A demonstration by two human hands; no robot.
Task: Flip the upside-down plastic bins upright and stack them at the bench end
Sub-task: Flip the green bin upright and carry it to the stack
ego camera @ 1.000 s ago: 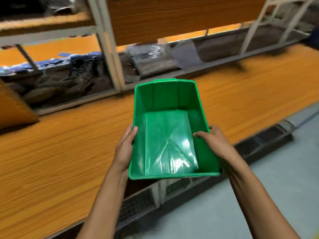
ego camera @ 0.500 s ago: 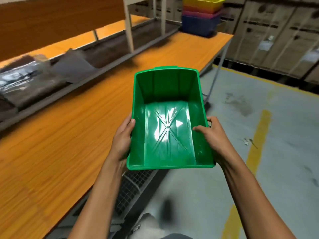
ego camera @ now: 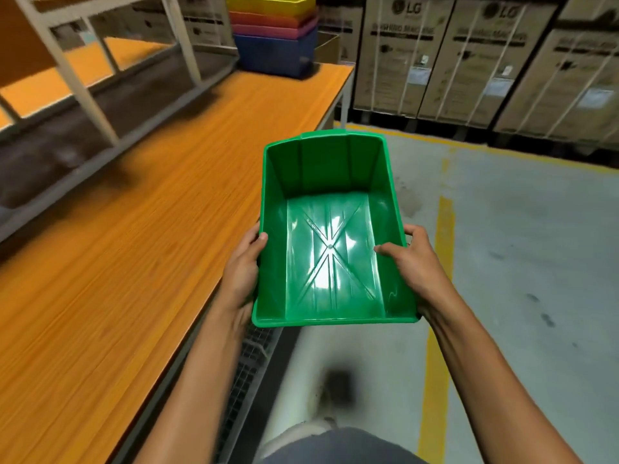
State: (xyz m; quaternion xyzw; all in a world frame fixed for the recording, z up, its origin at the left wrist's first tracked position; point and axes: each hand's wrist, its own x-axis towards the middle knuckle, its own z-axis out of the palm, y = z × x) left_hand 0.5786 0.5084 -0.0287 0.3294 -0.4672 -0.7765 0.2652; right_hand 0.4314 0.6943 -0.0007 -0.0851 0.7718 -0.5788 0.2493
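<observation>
A green plastic bin [ego camera: 330, 236] is upright and empty, carried in the air beside the bench's front edge. My left hand [ego camera: 243, 266] grips its left wall, thumb over the rim. My right hand [ego camera: 410, 262] grips its right wall, thumb inside. At the far end of the orange bench [ego camera: 140, 236] stands a stack of upright bins [ego camera: 274, 35]: blue at the bottom, then pink, red and yellow above.
A grey metal shelf frame [ego camera: 83, 85] runs along the back of the bench. Large cardboard boxes [ego camera: 469, 61] line the wall beyond the bench end. To the right is grey concrete floor with a yellow line [ego camera: 438, 296].
The view has turned right along the bench and moved closer to its end. The stack of bins has come nearer. Both hands keep the same hold on the green bin.
</observation>
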